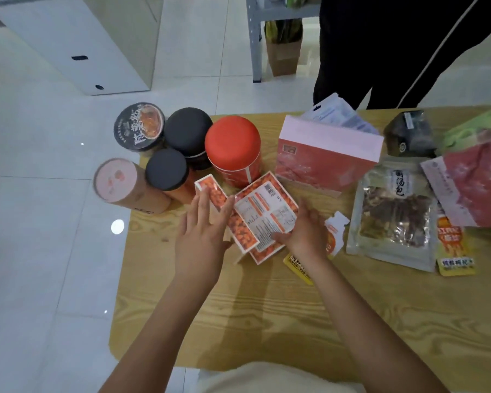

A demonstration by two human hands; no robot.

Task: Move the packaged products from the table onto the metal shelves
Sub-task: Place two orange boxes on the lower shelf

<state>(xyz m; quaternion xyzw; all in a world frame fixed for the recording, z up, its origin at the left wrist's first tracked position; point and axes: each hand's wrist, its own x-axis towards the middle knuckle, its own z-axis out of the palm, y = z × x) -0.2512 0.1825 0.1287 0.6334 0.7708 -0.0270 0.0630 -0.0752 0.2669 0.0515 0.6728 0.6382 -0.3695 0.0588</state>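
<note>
Setting: tiled floor; wooden bench (267, 321) crowded with packages; metal shelves (257, 38) at 12 o'clock, well apart.
Task items: orange boxes (267, 214) overlapped at bench centre; canisters (233, 148) at 10 o'clock.
Left hand (201, 236): fingers straight, released, pressing the boxes' 9 o'clock side.
Right hand (306, 234): thumb on the label face, fingers grasping the 3 o'clock edge.
Judgement: we read this two-sided hold as gathering loose boxes for one lift.

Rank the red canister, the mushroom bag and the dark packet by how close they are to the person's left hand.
From the left hand:
1. Red canister, just ahead of it, slightly right.
2. Mushroom bag, well across to the right.
3. Dark packet, farthest back on the right, behind the bag.
</note>
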